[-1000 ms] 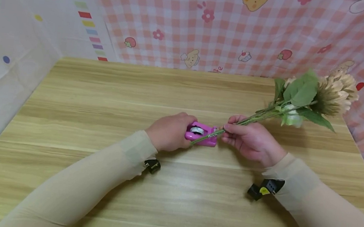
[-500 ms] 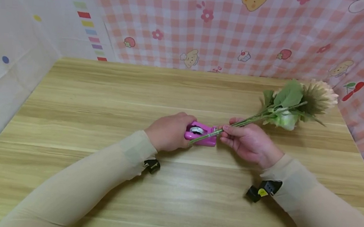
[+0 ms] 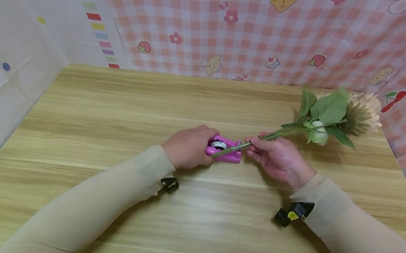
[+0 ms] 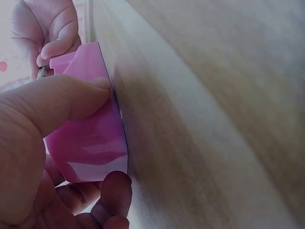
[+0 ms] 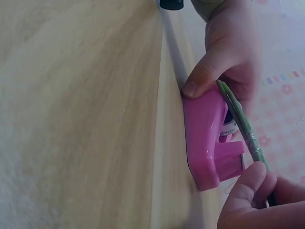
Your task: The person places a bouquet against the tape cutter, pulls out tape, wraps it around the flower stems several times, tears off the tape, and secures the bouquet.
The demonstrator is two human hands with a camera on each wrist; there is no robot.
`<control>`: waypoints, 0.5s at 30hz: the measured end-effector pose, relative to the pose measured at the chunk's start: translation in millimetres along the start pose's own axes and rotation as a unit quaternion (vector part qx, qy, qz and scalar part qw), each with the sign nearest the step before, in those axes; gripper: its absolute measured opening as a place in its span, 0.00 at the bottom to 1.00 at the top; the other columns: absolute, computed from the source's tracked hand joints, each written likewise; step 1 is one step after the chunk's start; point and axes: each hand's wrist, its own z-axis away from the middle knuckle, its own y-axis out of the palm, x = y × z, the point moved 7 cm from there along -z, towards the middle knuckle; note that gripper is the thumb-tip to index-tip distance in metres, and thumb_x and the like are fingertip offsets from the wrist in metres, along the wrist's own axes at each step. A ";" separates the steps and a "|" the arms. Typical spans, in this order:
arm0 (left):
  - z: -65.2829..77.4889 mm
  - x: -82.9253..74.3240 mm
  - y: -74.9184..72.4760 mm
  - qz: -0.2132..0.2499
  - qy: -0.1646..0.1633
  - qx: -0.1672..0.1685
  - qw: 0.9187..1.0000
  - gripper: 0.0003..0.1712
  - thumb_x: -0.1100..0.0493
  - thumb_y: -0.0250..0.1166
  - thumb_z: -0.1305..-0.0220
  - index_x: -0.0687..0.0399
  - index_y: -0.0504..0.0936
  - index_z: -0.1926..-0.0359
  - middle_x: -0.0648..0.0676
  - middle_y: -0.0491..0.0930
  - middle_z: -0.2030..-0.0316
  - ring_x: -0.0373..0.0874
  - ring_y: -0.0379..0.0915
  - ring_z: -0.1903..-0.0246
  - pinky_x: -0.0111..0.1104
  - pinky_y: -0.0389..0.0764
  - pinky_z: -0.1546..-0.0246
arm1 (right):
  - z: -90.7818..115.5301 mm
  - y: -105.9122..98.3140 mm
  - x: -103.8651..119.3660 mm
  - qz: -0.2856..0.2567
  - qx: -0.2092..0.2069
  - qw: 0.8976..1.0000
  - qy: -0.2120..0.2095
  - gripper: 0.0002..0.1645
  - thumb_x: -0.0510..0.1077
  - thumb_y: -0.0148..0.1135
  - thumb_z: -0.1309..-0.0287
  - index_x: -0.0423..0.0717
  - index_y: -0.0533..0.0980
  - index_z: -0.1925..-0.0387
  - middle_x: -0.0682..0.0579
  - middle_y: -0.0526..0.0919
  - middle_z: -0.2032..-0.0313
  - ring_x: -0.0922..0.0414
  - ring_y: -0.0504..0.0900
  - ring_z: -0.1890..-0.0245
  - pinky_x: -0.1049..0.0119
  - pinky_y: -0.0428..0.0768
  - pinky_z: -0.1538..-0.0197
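Observation:
In the head view my left hand (image 3: 189, 147) grips the rear end of a pink tape dispenser (image 3: 227, 158), which stands on the table with a white tape roll (image 3: 218, 145) inside. My right hand (image 3: 277, 157) pinches a bunch of green artificial flower stems (image 3: 280, 133) between thumb and fingers. Their lower ends slant over the dispenser. At the far end are a cream flower head (image 3: 366, 112), a whitish-green bud (image 3: 317, 134) and green leaves (image 3: 331, 107). A shiny band of clear tape (image 5: 252, 143) shows around the stems in the right wrist view, close to the dispenser's cutter edge.
The wooden table (image 3: 116, 105) stretches around both hands. A pink checked cloth (image 3: 199, 19) hangs along its back and right side, a white dotted cloth (image 3: 16, 32) along the left. Small black cameras (image 3: 170, 185) sit at both wrists.
The flower bunch has turned in my right hand. Its heads swung left and nearer, then slightly back right, and leaves and bud show from another side. My left hand and the dispenser stayed put.

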 end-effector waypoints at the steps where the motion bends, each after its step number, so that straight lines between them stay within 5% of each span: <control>1: 0.0 0.0 0.1 0.000 0.000 0.000 1.000 0.31 0.47 0.76 0.38 0.42 0.77 0.36 0.45 0.77 0.53 0.44 0.76 0.58 0.38 0.79 0.54 | 0.0 0.5 -0.4 -0.005 0.004 1.000 0.002 0.12 0.31 0.53 0.24 0.43 0.73 0.68 0.48 0.89 0.65 0.59 0.85 0.67 0.68 0.87 0.54; 8: 0.2 0.2 0.6 -0.001 -0.002 0.001 1.000 0.31 0.45 0.76 0.38 0.42 0.77 0.36 0.45 0.77 0.52 0.43 0.76 0.58 0.38 0.79 0.52 | -2.1 1.8 -0.4 -0.013 0.032 0.999 0.019 0.17 0.32 0.50 0.22 0.46 0.73 0.71 0.49 0.85 0.67 0.57 0.84 0.67 0.65 0.88 0.53; 15: -0.2 -0.1 0.5 -0.003 -0.001 0.001 1.000 0.31 0.45 0.77 0.38 0.42 0.77 0.37 0.45 0.77 0.52 0.43 0.76 0.57 0.39 0.80 0.52 | -6.8 -0.4 -2.4 0.003 -0.012 0.999 0.050 0.16 0.45 0.60 0.24 0.47 0.77 0.72 0.51 0.82 0.69 0.57 0.82 0.68 0.68 0.86 0.55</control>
